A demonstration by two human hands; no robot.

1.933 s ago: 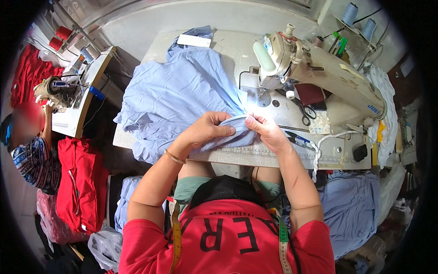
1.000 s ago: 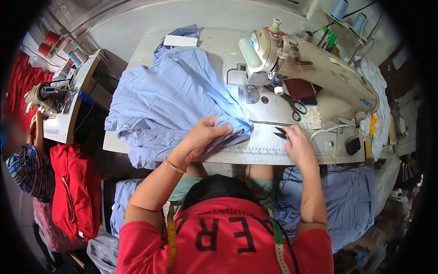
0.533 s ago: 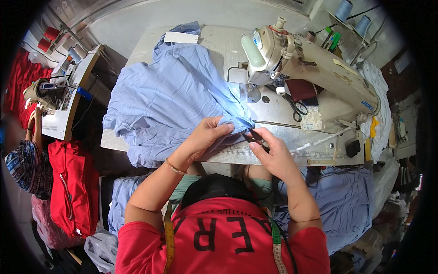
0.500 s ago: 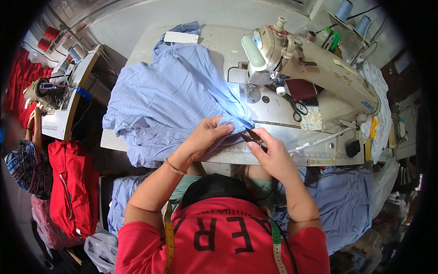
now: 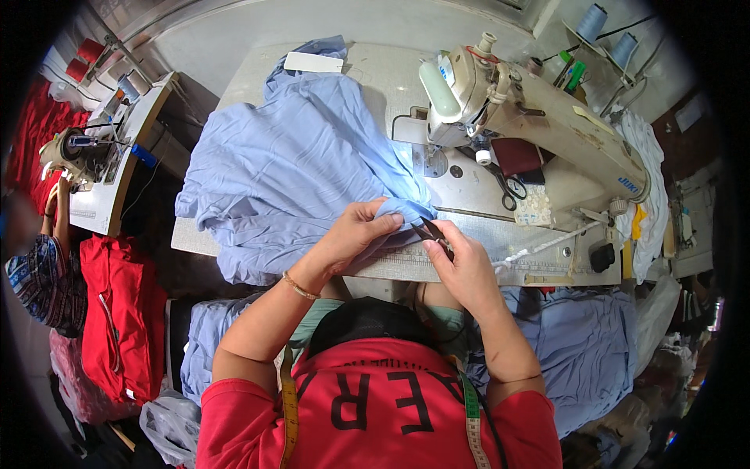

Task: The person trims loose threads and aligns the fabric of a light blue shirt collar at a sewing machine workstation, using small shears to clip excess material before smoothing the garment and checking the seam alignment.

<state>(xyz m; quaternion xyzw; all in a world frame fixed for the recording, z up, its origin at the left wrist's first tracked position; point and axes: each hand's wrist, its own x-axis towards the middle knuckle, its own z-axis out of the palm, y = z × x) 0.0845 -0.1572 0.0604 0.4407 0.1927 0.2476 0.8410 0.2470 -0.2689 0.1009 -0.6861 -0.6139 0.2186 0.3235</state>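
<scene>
A light blue cloth garment (image 5: 281,156) lies rumpled over the left and middle of the sewing table. My left hand (image 5: 355,234) is closed on its near right edge, with a fold of cloth pinched between thumb and fingers. Dark thread snips (image 5: 434,236) sit in my right hand (image 5: 466,266), thumb on one side and fingers on the other. Their tips are parted and point at the pinched fold; whether they touch the cloth I cannot tell. Both hands are close together above the table's front edge.
A sewing machine (image 5: 555,102) stands at the right, with black-handled scissors (image 5: 509,190) beneath its arm. A white card (image 5: 312,62) rests on the garment's far end. More blue cloth (image 5: 570,352) is heaped below the table at right. At far left, another person (image 5: 48,273) works at a second machine.
Both hands keep nearly the same place and hold. The snips have shifted very slightly beside the pinched fold, and the whole view has moved a little.
</scene>
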